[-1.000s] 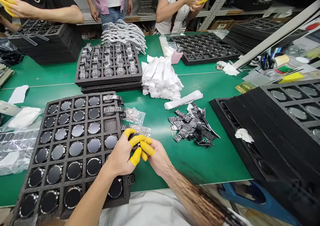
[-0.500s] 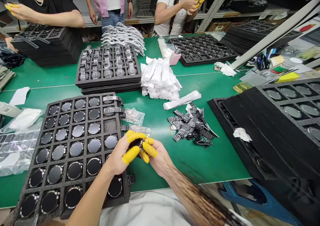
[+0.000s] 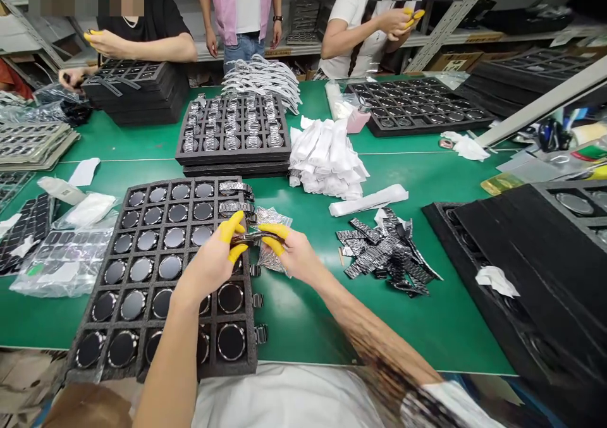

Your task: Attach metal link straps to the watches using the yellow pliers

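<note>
My left hand (image 3: 206, 260), with yellow finger cots on its fingertips, pinches one end of a dark watch (image 3: 256, 237). My right hand (image 3: 300, 256), also in yellow cots, grips the other end, so the watch stretches level between both hands. Below and to the left lies a black foam tray (image 3: 184, 281) of round watch faces in square cells. Metal link bands (image 3: 234, 207) lie at its upper right corner, and a few band ends stick out past its right edge. Small bags of metal pins (image 3: 274, 220) lie just behind my right hand.
Loose black link bands (image 3: 379, 251) are heaped to the right, near white paper-wrapped pieces (image 3: 327, 156). Stacked foam trays (image 3: 232, 156) stand behind. A dark foam stack (image 3: 521, 270) borders the right side. Co-workers (image 3: 365, 30) are across the bench.
My hands have lifted away from the tray's right edge and drawn apart, with the watch now extended between them. The whole view has shifted left, so the scene sits further right.
</note>
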{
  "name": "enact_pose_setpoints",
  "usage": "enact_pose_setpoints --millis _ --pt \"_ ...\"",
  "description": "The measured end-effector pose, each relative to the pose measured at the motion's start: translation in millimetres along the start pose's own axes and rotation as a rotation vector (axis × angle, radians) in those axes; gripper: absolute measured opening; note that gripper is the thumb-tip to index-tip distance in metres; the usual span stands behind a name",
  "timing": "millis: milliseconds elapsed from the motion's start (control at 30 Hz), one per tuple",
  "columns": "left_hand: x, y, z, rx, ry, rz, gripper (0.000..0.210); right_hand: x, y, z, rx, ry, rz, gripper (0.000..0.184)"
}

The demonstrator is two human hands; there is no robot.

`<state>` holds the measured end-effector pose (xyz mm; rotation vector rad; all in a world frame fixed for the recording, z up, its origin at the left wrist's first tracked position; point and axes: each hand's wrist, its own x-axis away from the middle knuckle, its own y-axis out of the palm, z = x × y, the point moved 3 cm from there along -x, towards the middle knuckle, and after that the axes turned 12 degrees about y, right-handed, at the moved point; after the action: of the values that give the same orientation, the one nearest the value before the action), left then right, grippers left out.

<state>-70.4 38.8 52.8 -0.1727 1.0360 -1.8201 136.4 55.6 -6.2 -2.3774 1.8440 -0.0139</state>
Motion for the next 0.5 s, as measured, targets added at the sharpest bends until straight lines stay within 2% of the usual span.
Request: enact_pose_setpoints --millis 33,100,167,233,333,433,500 --pt "0.5 -4.2 -5.5 -0.082 0.006 -0.004 0.059 -10.4 1.7 1.1 0.091 -0.107 0.002 0.026" --pt "2.4 -11.2 -17.3 -0.256 -0.013 -0.02 0.057 -29.7 6.3 6.9 0.239 -0.27 -0.04 0.034" --pt "5.1 -15.1 -27.3 -0.338 -0.06 -0.059 0.055 -44.1 10.8 15.2 0.347 -0.346 -0.139 0.045" --pt "6.9 -18.8 -30.2 -0.295 -0.1 -0.053 0.051 -50.8 12.1 21.8 0.407 -0.376 -0.209 0.051" --pt "8.2 -31.0 -14.0 -0.054 -0.078 0.137 0.043 -49.2 9.8 25.0 0.437 -0.413 -0.228 0.05" --pt "16.5 -49.1 20.2 0.462 0.099 0.365 0.039 -44.6 9.0 23.2 0.49 -0.453 -0.24 0.048" --pt "30.7 -59.7 43.2 0.797 0.225 0.4 0.039 -43.9 10.7 20.0 0.558 -0.465 -0.251 0.051"
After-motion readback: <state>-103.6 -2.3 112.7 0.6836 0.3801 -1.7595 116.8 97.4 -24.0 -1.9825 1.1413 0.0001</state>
